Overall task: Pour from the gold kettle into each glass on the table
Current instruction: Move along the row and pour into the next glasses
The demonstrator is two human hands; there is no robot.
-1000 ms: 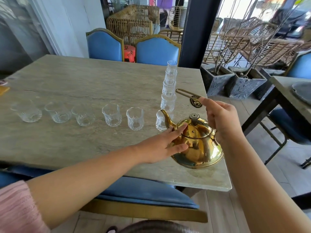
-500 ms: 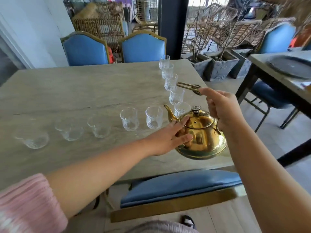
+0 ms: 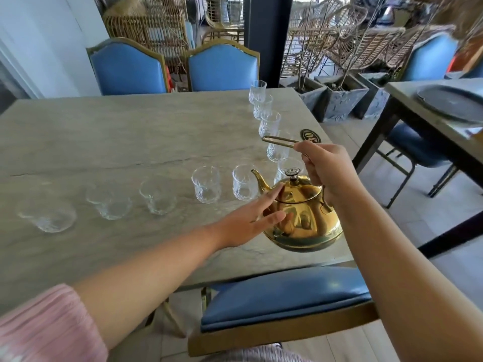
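The right hand (image 3: 332, 173) gripped the gold kettle (image 3: 305, 218) by its handle (image 3: 281, 141) at the near right corner of the bench (image 3: 130, 142), beside the glasses (image 3: 206, 184). The left hand (image 3: 248, 223), fingers (image 3: 271, 195) straight, touched its lid and side.

The shiny gold metal kettle (image 3: 313, 220) gleams amber with a dark knob; the pale grey-beige stone counter (image 3: 130, 142) carries darker veins. The clear glasses (image 3: 206, 184) show a cut faceted pattern. The blue padded chairs (image 3: 128, 69) have gold-toned frames; the pink ribbed sleeve (image 3: 44, 327) is faintly striped.
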